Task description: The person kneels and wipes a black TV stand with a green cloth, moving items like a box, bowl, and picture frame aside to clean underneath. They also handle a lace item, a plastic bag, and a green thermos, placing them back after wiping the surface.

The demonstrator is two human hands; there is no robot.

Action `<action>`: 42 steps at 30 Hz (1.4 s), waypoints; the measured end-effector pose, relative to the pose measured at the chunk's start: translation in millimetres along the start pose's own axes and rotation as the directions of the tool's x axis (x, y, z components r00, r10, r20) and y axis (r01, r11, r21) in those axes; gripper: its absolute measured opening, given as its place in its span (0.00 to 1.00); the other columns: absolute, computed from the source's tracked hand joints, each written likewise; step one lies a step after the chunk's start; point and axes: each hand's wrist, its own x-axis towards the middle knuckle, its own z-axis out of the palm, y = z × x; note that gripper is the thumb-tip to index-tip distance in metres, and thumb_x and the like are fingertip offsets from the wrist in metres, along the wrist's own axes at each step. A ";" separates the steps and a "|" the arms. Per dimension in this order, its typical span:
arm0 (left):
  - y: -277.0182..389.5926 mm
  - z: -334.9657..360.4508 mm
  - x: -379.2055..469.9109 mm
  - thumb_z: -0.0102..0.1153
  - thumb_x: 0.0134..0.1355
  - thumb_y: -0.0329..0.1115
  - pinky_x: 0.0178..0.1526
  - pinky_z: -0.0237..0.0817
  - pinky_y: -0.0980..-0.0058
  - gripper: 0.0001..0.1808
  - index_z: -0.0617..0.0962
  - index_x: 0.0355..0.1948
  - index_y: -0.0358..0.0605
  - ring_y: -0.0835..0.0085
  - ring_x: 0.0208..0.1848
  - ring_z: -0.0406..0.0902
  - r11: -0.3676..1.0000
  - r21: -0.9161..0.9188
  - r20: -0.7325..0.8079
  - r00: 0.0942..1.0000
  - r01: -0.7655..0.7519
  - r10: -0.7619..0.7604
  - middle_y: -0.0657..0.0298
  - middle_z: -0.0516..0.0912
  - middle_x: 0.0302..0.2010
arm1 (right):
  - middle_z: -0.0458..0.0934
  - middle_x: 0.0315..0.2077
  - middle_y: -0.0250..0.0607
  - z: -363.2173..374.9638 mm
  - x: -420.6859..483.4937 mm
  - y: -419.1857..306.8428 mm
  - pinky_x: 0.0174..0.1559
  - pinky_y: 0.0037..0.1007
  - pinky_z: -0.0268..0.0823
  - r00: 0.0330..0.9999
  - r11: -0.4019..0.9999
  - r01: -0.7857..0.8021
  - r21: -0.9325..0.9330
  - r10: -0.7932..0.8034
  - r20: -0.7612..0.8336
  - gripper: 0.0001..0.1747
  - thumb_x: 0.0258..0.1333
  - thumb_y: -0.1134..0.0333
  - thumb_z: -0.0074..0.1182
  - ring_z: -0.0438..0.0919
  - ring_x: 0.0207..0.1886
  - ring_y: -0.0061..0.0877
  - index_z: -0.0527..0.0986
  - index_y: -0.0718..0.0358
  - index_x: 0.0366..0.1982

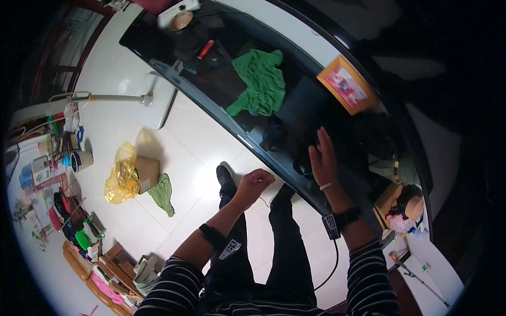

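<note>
My left hand hovers over the floor just off the front edge of a glossy black cabinet top. Its fingers are curled in towards the thumb, and nothing shows between them. Above the right part of the cabinet top is my right hand, fingers stretched out and thumb apart, holding nothing. A crumpled green cloth lies on the cabinet beyond both hands. Behind the right hand stands a picture frame with a yellow-orange border. Dark items near the right fingers are too dim to name.
A red object lies farther left on the cabinet. On the floor are a cardboard box, a yellow plastic bag and another green cloth. A pole on a pale base stands near the cabinet. Behind is a waste bin.
</note>
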 end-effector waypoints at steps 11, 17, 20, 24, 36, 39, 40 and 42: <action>-10.6 -60.5 -25.6 0.63 0.67 0.35 0.41 0.69 0.79 0.09 0.82 0.36 0.38 0.82 0.37 0.77 0.994 -0.032 -0.120 0.988 -0.101 0.097 0.66 0.84 0.32 | 0.41 0.75 0.54 172.9 224.0 -41.5 0.74 0.53 0.37 0.984 0.826 0.178 -0.535 -0.167 0.070 0.46 0.64 0.42 0.52 0.39 0.77 0.51 0.52 0.55 0.74; -24.6 -121.3 -45.5 0.60 0.68 0.30 0.48 0.67 0.80 0.04 0.81 0.38 0.41 0.83 0.41 0.75 0.998 -0.030 -0.122 0.990 0.062 -0.066 0.70 0.81 0.35 | 0.45 0.75 0.51 203.0 210.4 -12.5 0.73 0.55 0.37 0.980 0.658 0.116 -0.744 -0.197 -0.021 0.41 0.66 0.43 0.48 0.44 0.77 0.51 0.55 0.52 0.74; -12.5 -139.2 -38.3 0.61 0.68 0.30 0.49 0.67 0.80 0.04 0.81 0.40 0.40 0.82 0.43 0.76 0.996 -0.060 -0.098 0.992 0.069 -0.075 0.69 0.81 0.38 | 0.47 0.74 0.53 182.9 170.5 -2.0 0.72 0.56 0.44 0.983 0.614 0.088 -0.784 -0.182 -0.032 0.39 0.67 0.47 0.50 0.48 0.75 0.52 0.56 0.54 0.73; 29.0 -159.3 3.6 0.65 0.62 0.31 0.54 0.69 0.69 0.10 0.81 0.44 0.43 0.63 0.50 0.79 0.896 0.275 -0.126 0.911 -0.349 0.394 0.58 0.82 0.45 | 0.49 0.73 0.56 162.8 110.8 -0.4 0.70 0.57 0.48 0.995 0.533 -0.083 -0.842 -0.006 -0.102 0.38 0.66 0.50 0.52 0.50 0.75 0.53 0.58 0.57 0.72; 120.8 -236.2 132.7 0.75 0.47 0.55 0.72 0.32 0.30 0.57 0.58 0.75 0.65 0.49 0.80 0.41 0.262 0.933 -0.335 0.858 0.245 0.389 0.53 0.46 0.78 | 0.48 0.74 0.53 267.1 226.2 -54.3 0.71 0.56 0.45 0.968 0.557 0.090 -0.826 -0.243 -0.058 0.39 0.67 0.44 0.46 0.48 0.76 0.51 0.59 0.57 0.71; 125.0 -247.2 135.5 0.75 0.47 0.56 0.72 0.31 0.30 0.57 0.58 0.75 0.65 0.49 0.79 0.42 0.165 0.963 -0.265 0.869 0.214 0.418 0.52 0.48 0.78 | 0.48 0.74 0.53 264.0 235.8 -53.5 0.72 0.56 0.44 0.963 0.590 0.174 -0.789 -0.268 0.012 0.40 0.66 0.46 0.49 0.47 0.76 0.51 0.57 0.57 0.72; 126.3 -249.4 135.4 0.75 0.47 0.57 0.72 0.31 0.29 0.55 0.61 0.74 0.65 0.49 0.79 0.43 0.149 0.966 -0.256 0.866 0.212 0.429 0.52 0.50 0.77 | 0.47 0.74 0.53 256.7 230.3 -50.5 0.72 0.56 0.44 0.986 0.575 0.114 -0.810 -0.166 0.021 0.40 0.66 0.47 0.50 0.47 0.76 0.51 0.55 0.57 0.73; 129.5 -253.4 135.9 0.74 0.47 0.58 0.72 0.31 0.29 0.53 0.62 0.73 0.64 0.49 0.79 0.44 0.124 0.972 -0.233 0.869 0.199 0.437 0.51 0.52 0.76 | 0.46 0.74 0.53 231.8 205.1 -42.8 0.72 0.56 0.43 0.996 0.547 0.055 -0.835 -0.083 0.011 0.41 0.66 0.49 0.51 0.46 0.76 0.51 0.52 0.56 0.74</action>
